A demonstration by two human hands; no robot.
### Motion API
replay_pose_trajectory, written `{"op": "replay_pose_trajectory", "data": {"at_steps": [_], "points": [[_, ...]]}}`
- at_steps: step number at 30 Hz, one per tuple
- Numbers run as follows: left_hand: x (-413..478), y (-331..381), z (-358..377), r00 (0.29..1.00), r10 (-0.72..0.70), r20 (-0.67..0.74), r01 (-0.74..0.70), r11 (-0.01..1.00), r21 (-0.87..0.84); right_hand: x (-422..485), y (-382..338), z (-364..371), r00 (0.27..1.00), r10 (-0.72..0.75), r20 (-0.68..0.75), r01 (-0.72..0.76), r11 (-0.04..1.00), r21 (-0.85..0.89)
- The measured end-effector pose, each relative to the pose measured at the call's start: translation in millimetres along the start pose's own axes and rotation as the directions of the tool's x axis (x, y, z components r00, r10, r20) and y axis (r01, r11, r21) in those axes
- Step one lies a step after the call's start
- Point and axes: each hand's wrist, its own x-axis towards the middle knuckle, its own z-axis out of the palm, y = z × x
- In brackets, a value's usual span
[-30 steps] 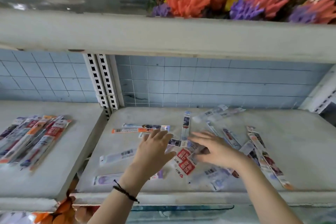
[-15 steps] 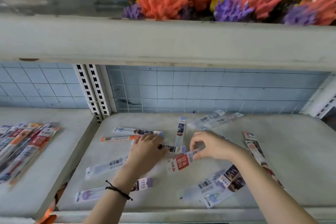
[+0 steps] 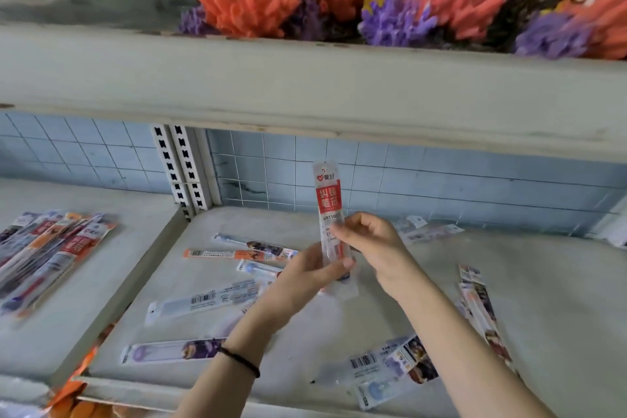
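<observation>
A long clear packet with a red label [image 3: 328, 200] stands upright above the grey shelf [image 3: 549, 288]. My left hand [image 3: 305, 276] grips its lower part, thumb across the front. My right hand [image 3: 368, 241] pinches its middle from the right. Several similar flat packets lie scattered on the shelf below: an orange one [image 3: 220, 253], a clear one with a barcode [image 3: 200, 302], a purple one [image 3: 169, 351] and a cluster at the front right [image 3: 390, 366].
A tidy row of packets [image 3: 51, 254] lies on the left shelf, past a slotted upright [image 3: 179, 173]. The upper shelf's front edge [image 3: 305, 85] hangs overhead, bearing coloured plastic coral [image 3: 258, 0]. Blue tiled wall [image 3: 441, 183] behind. More packets lie along the right [image 3: 481, 309].
The red-labelled packet has been lifted off the shelf and turned upright; both hands now hold it. The view has moved closer and tilted up.
</observation>
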Motion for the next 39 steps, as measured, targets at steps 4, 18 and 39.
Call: {"op": "replay_pose_trajectory", "data": {"at_steps": [4, 18, 39], "points": [[-4, 4, 4, 1.0, -0.003, -0.01, 0.002, 0.995, -0.105, 4, 6, 3, 0.999, 0.016, 0.049, -0.018, 0.999, 0.034], [-25, -12, -56, 0.935, -0.078, -0.346, -0.036, 0.95, -0.312, -7, 55, 8, 0.98, -0.082, 0.184, 0.201, 0.429, -0.881], [-10, 13, 0, 0.986, -0.159, -0.048, 0.125, 0.901, -0.414, 13, -24, -11, 0.998, -0.023, -0.052, 0.017, 0.994, -0.112]]}}
